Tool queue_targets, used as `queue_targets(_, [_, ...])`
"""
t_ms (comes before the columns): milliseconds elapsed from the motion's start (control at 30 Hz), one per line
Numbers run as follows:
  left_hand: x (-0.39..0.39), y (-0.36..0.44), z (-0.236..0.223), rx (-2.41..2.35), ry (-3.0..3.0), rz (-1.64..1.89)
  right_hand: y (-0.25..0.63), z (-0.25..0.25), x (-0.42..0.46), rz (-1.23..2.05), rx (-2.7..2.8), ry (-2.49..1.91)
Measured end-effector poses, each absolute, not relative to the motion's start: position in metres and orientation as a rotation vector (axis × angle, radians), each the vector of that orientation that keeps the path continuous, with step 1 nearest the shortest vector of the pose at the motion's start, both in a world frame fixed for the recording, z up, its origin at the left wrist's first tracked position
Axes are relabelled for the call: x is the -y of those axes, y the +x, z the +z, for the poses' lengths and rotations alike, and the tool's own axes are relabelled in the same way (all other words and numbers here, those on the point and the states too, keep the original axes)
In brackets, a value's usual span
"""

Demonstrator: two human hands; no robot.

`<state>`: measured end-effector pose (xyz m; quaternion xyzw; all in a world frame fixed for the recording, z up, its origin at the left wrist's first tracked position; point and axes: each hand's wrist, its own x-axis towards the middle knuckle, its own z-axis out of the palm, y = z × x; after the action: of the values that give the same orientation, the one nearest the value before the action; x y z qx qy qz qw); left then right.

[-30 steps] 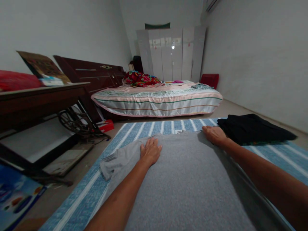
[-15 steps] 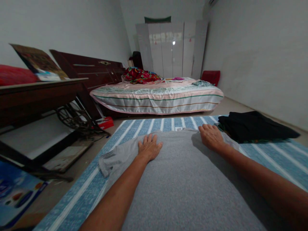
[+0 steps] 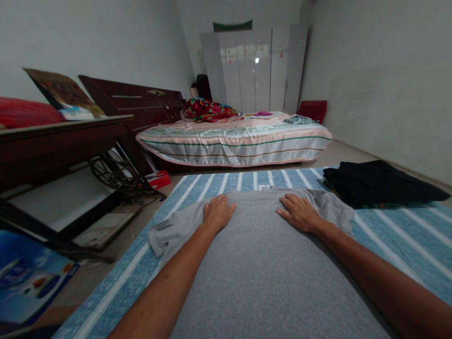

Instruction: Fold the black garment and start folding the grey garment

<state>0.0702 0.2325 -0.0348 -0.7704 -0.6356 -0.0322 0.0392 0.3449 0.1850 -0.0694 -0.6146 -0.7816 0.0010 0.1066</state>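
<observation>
A grey T-shirt (image 3: 247, 263) lies spread out, its neckline and sleeves away from me. My left hand (image 3: 218, 213) rests on the shirt near its left shoulder, with the fingers bent a little downward and the thumb held apart. On the right shoulder area, my right hand (image 3: 299, 212) lies flat with fingers spread. Neither hand visibly grips the cloth. A small white label (image 3: 263, 188) shows just beyond the neckline. Under the shirt is a blue-and-white striped cover (image 3: 388, 240).
A folded black garment pile (image 3: 381, 183) sits at the right. Beyond stands a bed (image 3: 233, 146) with a red floral blanket (image 3: 208, 110). To the left are a treadle table (image 3: 63, 146) and a blue box (image 3: 31, 278). A wardrobe (image 3: 247, 70) closes the back.
My right hand has moved left from the shirt's far right edge and flattened with spread fingers. The fingers of my left hand are more bent. The right sleeve now lies more spread out.
</observation>
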Motion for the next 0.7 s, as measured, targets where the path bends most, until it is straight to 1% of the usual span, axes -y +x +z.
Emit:
queue_targets(100, [-0.244,0.067,-0.032,1.884,-2.26,-0.17,0.345,-0.07,-0.185,-0.003,2.302,-1.815])
queue_targets(367, [-0.279,0.045,-0.03,1.994,-2.112,-0.095,0.346,-0.068,-0.186,0.01,2.3,-1.812])
queue_targets(567, [-0.286,0.03,-0.006,2.066,-2.185,0.169,0.345,-0.065,-0.186,0.018,2.276,-1.833])
queue_targets(700, [-0.284,0.027,-0.004,2.01,-2.149,0.213,0.344,-0.063,-0.186,0.035,2.283,-1.834])
